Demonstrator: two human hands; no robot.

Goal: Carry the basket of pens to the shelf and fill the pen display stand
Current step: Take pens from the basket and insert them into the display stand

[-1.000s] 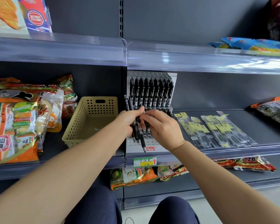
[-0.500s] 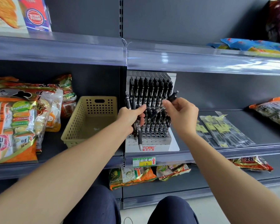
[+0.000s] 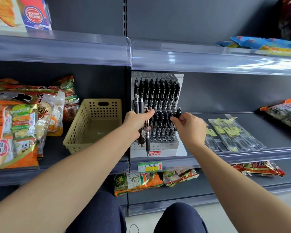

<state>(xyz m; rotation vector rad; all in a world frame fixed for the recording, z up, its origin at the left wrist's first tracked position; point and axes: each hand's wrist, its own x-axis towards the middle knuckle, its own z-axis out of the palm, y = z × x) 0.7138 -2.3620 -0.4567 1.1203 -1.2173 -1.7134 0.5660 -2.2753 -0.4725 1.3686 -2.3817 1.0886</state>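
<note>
Beige perforated plastic basket [image 3: 74, 133], one, rectangular with a slot handle, sits on the grey metal shelf [image 3: 272, 135] just left of the left hand [image 3: 138, 120]. Directly behind both hands stands one white stepped pen display stand [image 3: 158, 145], a block drilled with round holes, carrying two full rows of upright black pens. The left hand is curled round a bundle of black clip pens [image 3: 147, 140], several, exact number unclear. The right hand [image 3: 190, 126] pinches one black pen [image 3: 178, 112] in its fingertips at the stand's right edge.
</note>
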